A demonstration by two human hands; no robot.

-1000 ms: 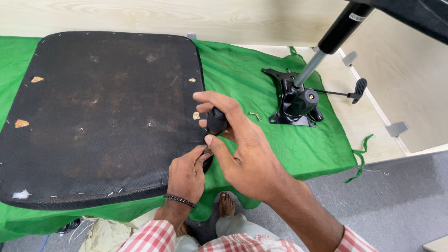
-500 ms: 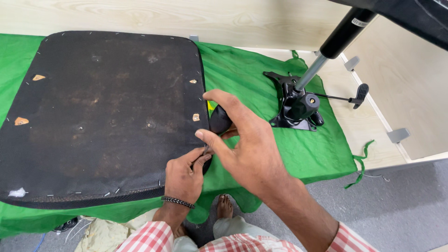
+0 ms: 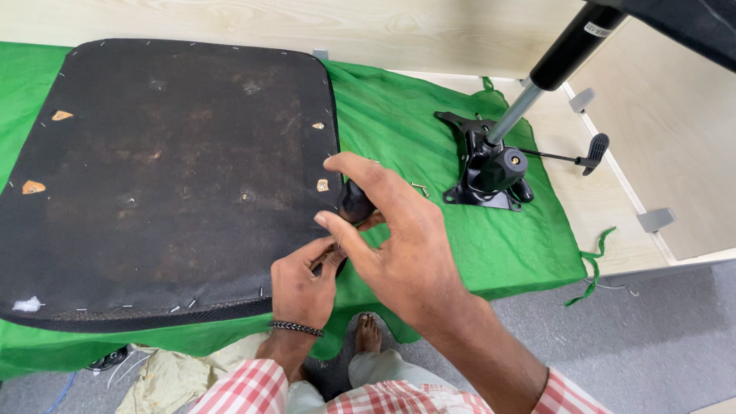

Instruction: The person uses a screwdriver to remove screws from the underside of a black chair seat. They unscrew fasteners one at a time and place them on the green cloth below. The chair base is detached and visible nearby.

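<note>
A: Head view. State the hand positions.

B: The right hand [image 3: 399, 245] is closed on a small black knob-like part [image 3: 354, 203], pinched between thumb and curled fingers. The part sits just off the right edge of the seat base [image 3: 169, 176], which lies underside up on the green cloth [image 3: 399, 115] covering the desk [image 3: 613, 222]. The left hand [image 3: 303, 280] is below it with fingertips drawn together at the seat edge; whether they grip anything cannot be told, because the right hand covers that spot.

A: Hazards at the contact point?

B: Staples stand along the seat rim near both hands. A slip of the left fingertips would likely drag them across a staple end. The pinch on the black part looks shallow; if it loosens, the part would probably drop past the desk edge to the floor, close to the bare foot [image 3: 368, 333].

A: Hazards elsewhere?

B: The chair mechanism [image 3: 491, 172] with its gas cylinder [image 3: 560, 57] and lever [image 3: 594, 149] stands near, to the right. A wide sweep of the right elbow could strike the lever. Small screws [image 3: 419, 188] lie loose on the cloth beside the right hand; tugging the cloth could roll them off.
</note>
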